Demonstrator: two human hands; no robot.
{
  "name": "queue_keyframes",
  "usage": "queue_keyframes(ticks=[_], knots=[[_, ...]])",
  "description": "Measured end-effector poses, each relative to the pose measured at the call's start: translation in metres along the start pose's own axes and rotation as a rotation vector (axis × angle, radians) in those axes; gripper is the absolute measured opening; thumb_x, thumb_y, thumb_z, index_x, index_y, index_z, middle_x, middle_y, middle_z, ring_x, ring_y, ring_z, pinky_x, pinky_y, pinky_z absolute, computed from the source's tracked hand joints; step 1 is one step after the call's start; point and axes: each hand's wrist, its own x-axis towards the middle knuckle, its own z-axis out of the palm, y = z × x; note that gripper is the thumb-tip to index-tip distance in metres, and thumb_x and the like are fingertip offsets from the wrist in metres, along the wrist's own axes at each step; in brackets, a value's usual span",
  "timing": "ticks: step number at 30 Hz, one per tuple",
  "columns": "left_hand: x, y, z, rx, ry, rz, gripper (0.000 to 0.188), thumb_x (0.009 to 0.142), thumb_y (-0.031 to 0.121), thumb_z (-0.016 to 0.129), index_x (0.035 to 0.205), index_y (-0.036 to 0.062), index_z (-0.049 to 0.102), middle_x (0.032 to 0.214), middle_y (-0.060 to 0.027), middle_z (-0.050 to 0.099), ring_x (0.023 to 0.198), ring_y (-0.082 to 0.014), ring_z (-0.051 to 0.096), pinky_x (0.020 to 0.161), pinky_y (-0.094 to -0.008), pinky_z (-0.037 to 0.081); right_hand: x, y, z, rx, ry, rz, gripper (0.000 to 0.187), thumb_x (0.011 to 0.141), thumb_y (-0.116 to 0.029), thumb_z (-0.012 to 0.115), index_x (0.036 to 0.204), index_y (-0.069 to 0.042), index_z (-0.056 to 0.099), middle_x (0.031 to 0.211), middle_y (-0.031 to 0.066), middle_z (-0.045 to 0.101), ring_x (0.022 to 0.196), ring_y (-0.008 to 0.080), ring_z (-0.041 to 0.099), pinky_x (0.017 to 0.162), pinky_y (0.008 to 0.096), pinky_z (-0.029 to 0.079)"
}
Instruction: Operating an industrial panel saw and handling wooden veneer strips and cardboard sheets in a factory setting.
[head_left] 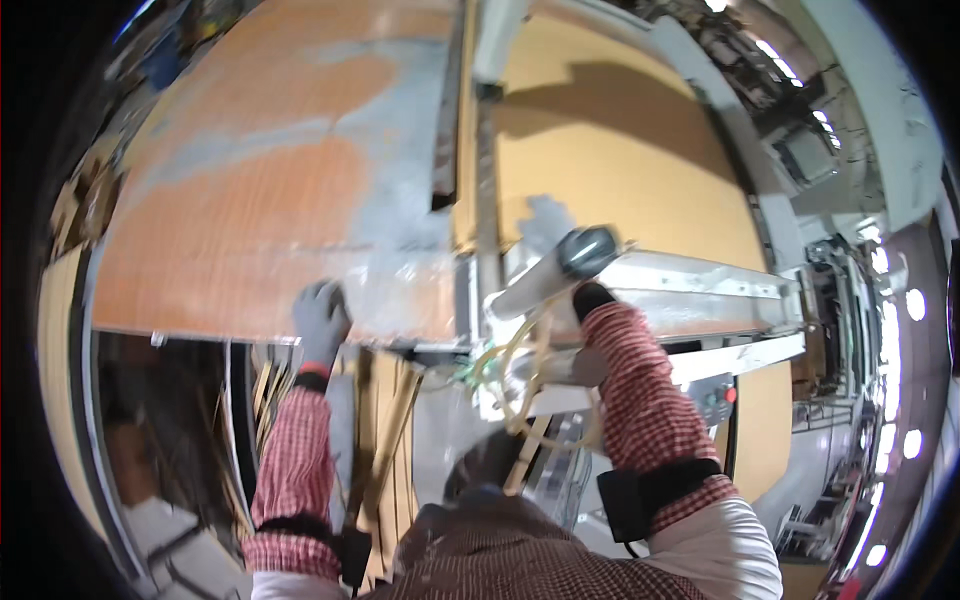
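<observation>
My left hand, in a grey glove, lies on the near edge of a large orange-brown surface with grey smears. Its fingers are slightly bent and hold nothing that I can see. Farther forward and to the right, my right hand, also gloved in grey, reaches over a tan board beside a narrow metal rail. Its fingers look apart, though blurred. A light grey cylinder with a dark end cap hides part of that hand and its wrist.
Yellowish hose loops hang under the cylinder. A white metal beam runs to the right, above a control panel with a red button. Wooden strips stand below the table edge. A long frame borders the tan board.
</observation>
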Motion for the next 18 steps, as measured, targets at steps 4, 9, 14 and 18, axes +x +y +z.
queue_keyframes(ticks=[4,9,14,18], knots=[[-0.195,0.05,-0.101,0.111,-0.173,-0.213,0.024,0.069,0.005,0.054,0.092,0.0089,0.061,0.093,-0.0099,0.061,0.084,-0.0331,0.055,0.077,-0.0434,0.043,-0.156,-0.105,0.022,0.053,-0.33,0.17,0.033,0.073,-0.028,0.057,0.103,-0.014,0.059,0.105,0.0108,0.056,0.099,0.0321,0.055,0.081,0.0437,0.047],[0.007,-0.002,0.031,-0.043,-0.086,-0.109,0.026,0.07,0.009,0.054,0.095,0.0084,0.062,0.097,-0.011,0.06,0.087,-0.0331,0.056,0.076,-0.0429,0.044,0.016,0.033,0.035,-0.096,-0.06,-0.107,0.03,0.076,-0.027,0.055,0.101,-0.009,0.058,0.103,0.0127,0.057,0.097,0.0341,0.055,0.079,0.0441,0.047],[-0.021,-0.034,0.0,0.068,-0.073,-0.179,0.016,0.071,0.009,0.055,0.086,0.0098,0.061,0.09,-0.0084,0.062,0.084,-0.0313,0.057,0.073,-0.042,0.044,0.034,-0.07,0.036,0.096,-0.373,0.243,0.04,0.076,-0.022,0.051,0.112,-0.004,0.058,0.109,0.0196,0.059,0.105,0.038,0.052,0.092,0.0442,0.042],[-0.017,-0.024,0.025,-0.022,-0.068,-0.22,0.016,0.071,0.009,0.055,0.086,0.011,0.062,0.094,-0.0078,0.062,0.087,-0.0304,0.056,0.077,-0.0409,0.043,0.029,-0.031,0.039,-0.036,-0.337,0.264,0.038,0.076,-0.023,0.051,0.109,-0.005,0.058,0.111,0.0194,0.058,0.103,0.0359,0.054,0.088,0.044,0.045]])
